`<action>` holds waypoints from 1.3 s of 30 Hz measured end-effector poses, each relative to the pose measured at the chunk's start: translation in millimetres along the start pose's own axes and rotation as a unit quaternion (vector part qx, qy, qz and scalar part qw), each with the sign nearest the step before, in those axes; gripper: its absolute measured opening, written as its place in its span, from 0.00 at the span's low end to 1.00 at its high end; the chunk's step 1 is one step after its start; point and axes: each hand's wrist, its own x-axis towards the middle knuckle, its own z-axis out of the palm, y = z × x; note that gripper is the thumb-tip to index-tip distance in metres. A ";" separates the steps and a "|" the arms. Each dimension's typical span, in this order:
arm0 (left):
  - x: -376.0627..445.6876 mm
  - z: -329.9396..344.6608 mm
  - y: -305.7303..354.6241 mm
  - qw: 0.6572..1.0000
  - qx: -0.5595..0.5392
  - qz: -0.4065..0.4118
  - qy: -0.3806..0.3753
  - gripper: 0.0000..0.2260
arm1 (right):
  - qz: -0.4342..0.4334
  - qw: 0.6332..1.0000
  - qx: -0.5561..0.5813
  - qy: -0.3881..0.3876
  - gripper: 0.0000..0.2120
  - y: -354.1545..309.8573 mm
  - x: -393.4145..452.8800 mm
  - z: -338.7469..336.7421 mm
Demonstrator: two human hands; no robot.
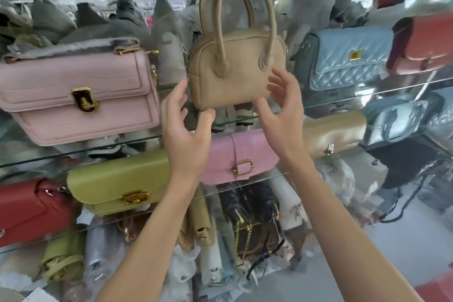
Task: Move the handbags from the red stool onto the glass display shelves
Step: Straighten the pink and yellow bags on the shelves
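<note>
Bags fill the glass shelves. 1 small tan handbag (235, 68) stands upright on the upper glass shelf (343, 98), its 2 handles reaching up near the shelf above. It sits between the big pink bag (81, 95) on one side and the blue quilted bag (343, 56) on the other.

Both hands are up by the tan handbag. The left hand (186, 135) is open, fingers spread, just beside the bag's lower left corner. The right hand (282, 108) is open too, with its fingers curled loosely by the bag's lower right corner. Neither hand squeezes the bag. I cannot tell if a fingertip touches it.

This bag looks as good as placed. Maybe it needs a little nudge to sit straight. On the shelf below are a yellow-green bag (120, 181), a smaller pink bag (240, 157) and a red bag (27, 208). The red stool cannot be seen, so I cannot tell how many handbags are left to move.
</note>
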 end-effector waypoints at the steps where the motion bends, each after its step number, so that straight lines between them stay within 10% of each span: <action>1: 2.7 10.6 -3.5 1.000 0.004 -0.006 -0.002 0.27 | 0.000 1.000 0.003 0.002 0.26 6.6 9.0 -8.9; 15: 49.5 41.8 -11.8 0.991 0.053 -0.113 -0.043 0.38 | 0.216 0.957 0.067 -0.179 0.39 24.3 81.1 -35.5; 39: 29.0 30.2 7.8 0.988 0.027 -0.147 -0.051 0.38 | 0.213 0.955 0.058 -0.197 0.43 7.8 60.9 -46.1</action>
